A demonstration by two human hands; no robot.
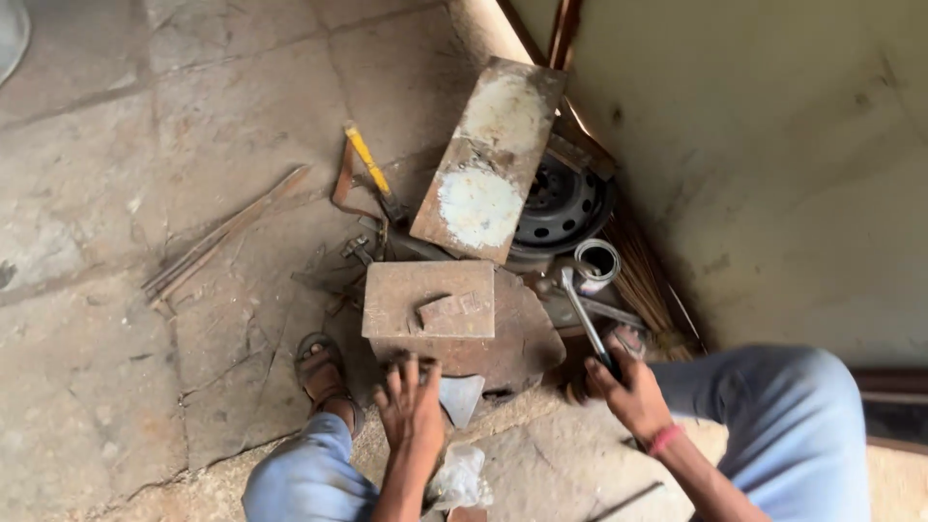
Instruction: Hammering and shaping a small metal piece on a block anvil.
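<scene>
My left hand [411, 401] rests with fingers spread on the near edge of a rusty square metal block [406, 290]. A small flat metal piece [454, 312] lies on top of that block. My right hand [628, 387] grips the handle of a hammer [583, 314], whose head points away toward a short metal pipe ring [597, 261]. A pale triangular metal scrap [461, 396] lies just below the block, beside my left hand.
A long rusty plate with white patches [488, 155] leans over a black wheel rim [565, 203]. A yellow-handled tool [372, 174] and thin metal strips [222, 237] lie on the stone floor. A wall [773, 145] stands to the right. My sandalled foot [319, 372] is left of the block.
</scene>
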